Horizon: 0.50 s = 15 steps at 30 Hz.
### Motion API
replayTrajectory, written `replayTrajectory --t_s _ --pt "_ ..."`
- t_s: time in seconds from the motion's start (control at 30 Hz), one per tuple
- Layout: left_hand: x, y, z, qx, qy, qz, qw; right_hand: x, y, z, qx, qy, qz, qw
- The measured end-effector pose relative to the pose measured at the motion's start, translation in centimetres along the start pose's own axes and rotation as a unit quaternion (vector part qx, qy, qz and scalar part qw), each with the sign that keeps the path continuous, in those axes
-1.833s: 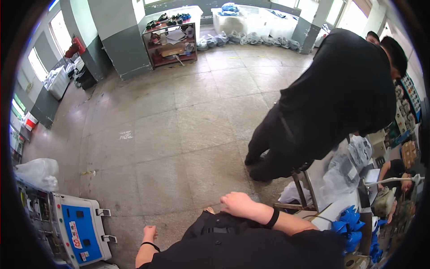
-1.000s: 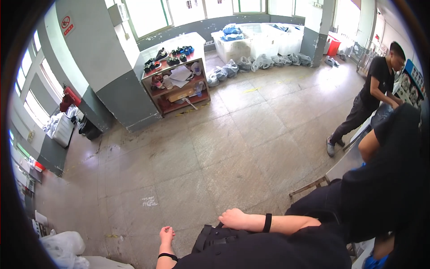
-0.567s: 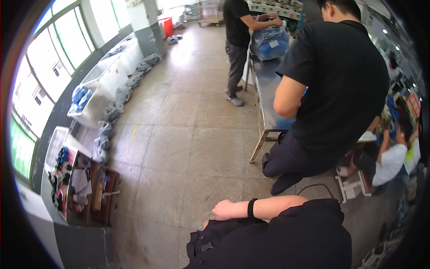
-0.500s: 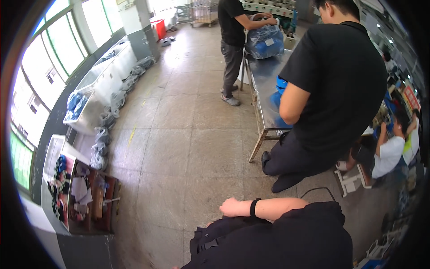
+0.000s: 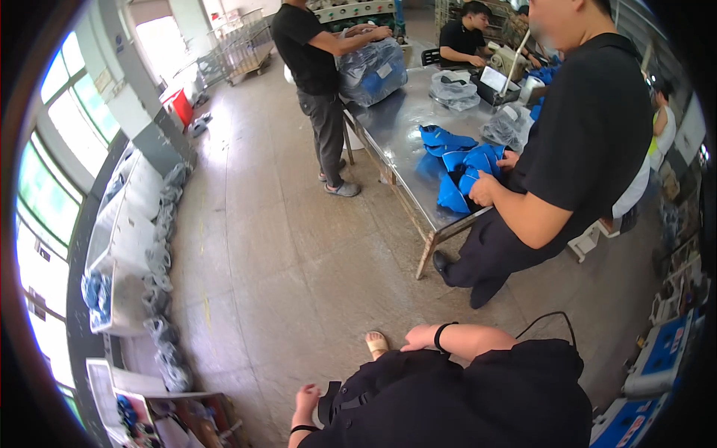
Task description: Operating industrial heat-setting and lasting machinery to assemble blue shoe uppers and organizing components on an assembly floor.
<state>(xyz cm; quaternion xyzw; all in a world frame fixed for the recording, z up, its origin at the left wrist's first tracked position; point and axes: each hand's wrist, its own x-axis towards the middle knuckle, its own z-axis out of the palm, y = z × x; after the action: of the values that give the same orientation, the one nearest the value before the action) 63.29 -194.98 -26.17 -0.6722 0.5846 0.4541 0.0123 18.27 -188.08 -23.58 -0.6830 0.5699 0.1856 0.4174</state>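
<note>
One metal worktop (image 5: 411, 113) stands ahead of the person's right fingers (image 5: 408, 346), carrying one large plastic-wrapped bundle (image 5: 373, 75); one pale sandal (image 5: 377, 345) is just left of those fingers, whose opening cannot be told; the left fingers (image 5: 311, 390), empty, curl loosely, partly open

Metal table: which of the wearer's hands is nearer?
Right. The right hand is below the near corner of the metal table in view; the left hand is lower and farther left.
</note>
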Motion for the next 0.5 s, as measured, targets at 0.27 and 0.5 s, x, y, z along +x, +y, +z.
replayTrajectory --t_s 0.27,0.5 --pt "10.8 4.8 -10.9 -0.127 0.124 -0.031 0.984 9.0 4.0 -8.5 0.026 0.02 0.109 0.994" --pt "18.7 6.4 -17.4 -0.15 0.04 -0.142 0.978 12.6 2.6 -11.9 0.191 0.079 0.165 0.964"
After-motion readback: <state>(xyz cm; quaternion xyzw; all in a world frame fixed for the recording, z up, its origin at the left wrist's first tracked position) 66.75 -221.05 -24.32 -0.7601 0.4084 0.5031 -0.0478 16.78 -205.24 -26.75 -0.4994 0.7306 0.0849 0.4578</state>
